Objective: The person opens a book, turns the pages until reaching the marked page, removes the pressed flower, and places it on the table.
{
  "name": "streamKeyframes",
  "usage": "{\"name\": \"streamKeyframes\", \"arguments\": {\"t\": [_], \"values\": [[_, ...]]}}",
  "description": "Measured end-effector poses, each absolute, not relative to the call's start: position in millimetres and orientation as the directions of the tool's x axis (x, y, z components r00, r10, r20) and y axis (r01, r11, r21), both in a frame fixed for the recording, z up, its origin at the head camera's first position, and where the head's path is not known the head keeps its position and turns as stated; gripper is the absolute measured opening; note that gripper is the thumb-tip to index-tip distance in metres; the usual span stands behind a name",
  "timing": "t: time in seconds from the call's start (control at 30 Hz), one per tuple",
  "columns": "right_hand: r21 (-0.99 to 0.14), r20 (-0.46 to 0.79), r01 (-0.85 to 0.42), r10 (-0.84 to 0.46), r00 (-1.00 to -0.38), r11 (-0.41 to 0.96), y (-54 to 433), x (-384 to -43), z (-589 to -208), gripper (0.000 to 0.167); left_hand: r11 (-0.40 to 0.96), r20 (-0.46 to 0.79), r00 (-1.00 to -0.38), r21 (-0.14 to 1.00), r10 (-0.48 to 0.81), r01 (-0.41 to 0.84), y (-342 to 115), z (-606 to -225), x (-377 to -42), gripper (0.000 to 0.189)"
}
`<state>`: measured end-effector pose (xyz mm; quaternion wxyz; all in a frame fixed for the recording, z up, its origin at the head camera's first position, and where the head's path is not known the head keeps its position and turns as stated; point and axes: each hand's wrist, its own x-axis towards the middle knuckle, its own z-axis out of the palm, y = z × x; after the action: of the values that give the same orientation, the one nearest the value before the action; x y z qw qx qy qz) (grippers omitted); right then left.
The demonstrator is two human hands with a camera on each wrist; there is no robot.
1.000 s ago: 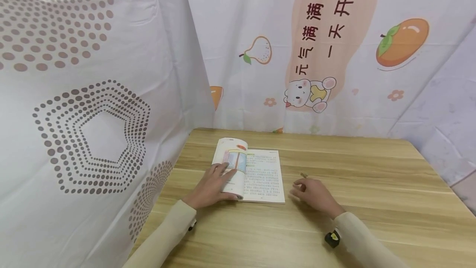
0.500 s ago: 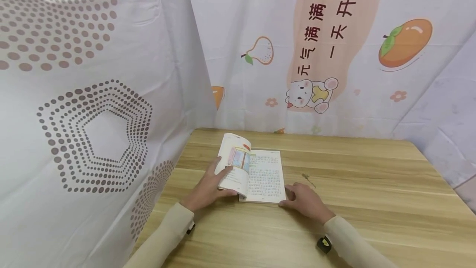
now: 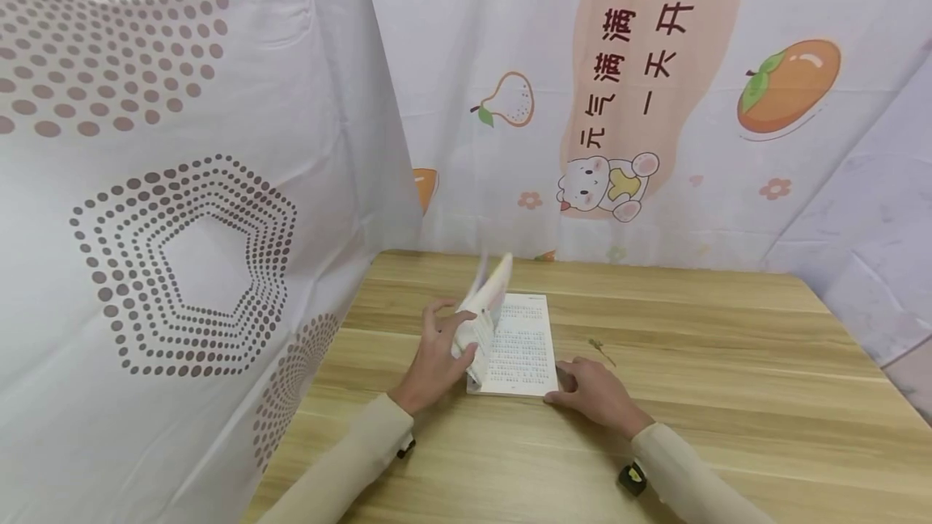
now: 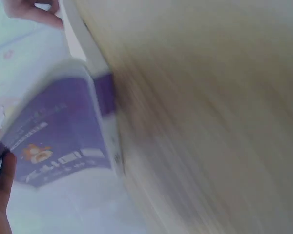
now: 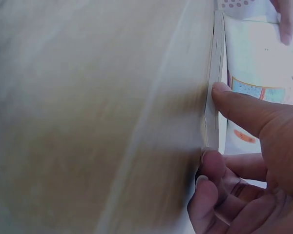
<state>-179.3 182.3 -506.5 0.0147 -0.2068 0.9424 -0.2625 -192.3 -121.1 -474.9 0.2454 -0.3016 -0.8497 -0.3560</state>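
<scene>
An open book (image 3: 520,346) lies on the wooden table, its left cover and pages raised nearly upright and blurred. My left hand (image 3: 437,358) holds that raised part, thumb on the page side and fingers behind it. In the left wrist view the purple cover (image 4: 58,141) shows white lettering and an orange cartoon figure, with a finger (image 4: 3,180) pressed to it. At the book's lower right edge, my right hand (image 3: 600,396) grips the page block. The right wrist view shows its thumb (image 5: 239,105) on the edge and the other fingers curled beside it.
A thin twig-like thing (image 3: 601,350), brownish green, lies on the table (image 3: 728,395) right of the book. Printed white curtains (image 3: 466,128) hang behind the table and along its left side. Small dark devices are strapped at both wrists.
My left hand has lifted the book's left side and swung it rightward toward upright. My right hand has moved left from the table onto the book's right edge.
</scene>
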Motion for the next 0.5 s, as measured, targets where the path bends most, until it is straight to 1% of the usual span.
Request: {"name": "streamKeyframes", "arguments": {"t": [0.13,0.23,0.27,0.4,0.5], "values": [[-0.492,0.097,-0.391,-0.397,-0.912,0.778,184,-179,-509,0.028,0.539,0.599,-0.718,0.497,0.354,0.680,-100,-474,-190,0.065],[-0.488,0.108,-0.399,-0.400,-0.910,0.776,184,-178,-509,0.029,0.551,0.558,-0.715,0.470,0.420,0.690,-87,-478,-189,0.059],[-0.487,0.111,-0.402,-0.401,-0.909,0.775,185,-178,-509,0.031,0.566,0.545,-0.708,0.440,0.449,0.697,-83,-479,-188,0.055],[-0.494,0.119,-0.407,-0.404,-0.907,0.768,184,-177,-508,0.041,0.627,0.484,-0.656,0.250,0.579,0.738,-68,-485,-188,0.036],[-0.493,0.120,-0.411,-0.408,-0.905,0.767,184,-177,-508,0.034,0.642,0.415,-0.638,0.152,0.648,0.751,-60,-487,-186,0.029]]}}
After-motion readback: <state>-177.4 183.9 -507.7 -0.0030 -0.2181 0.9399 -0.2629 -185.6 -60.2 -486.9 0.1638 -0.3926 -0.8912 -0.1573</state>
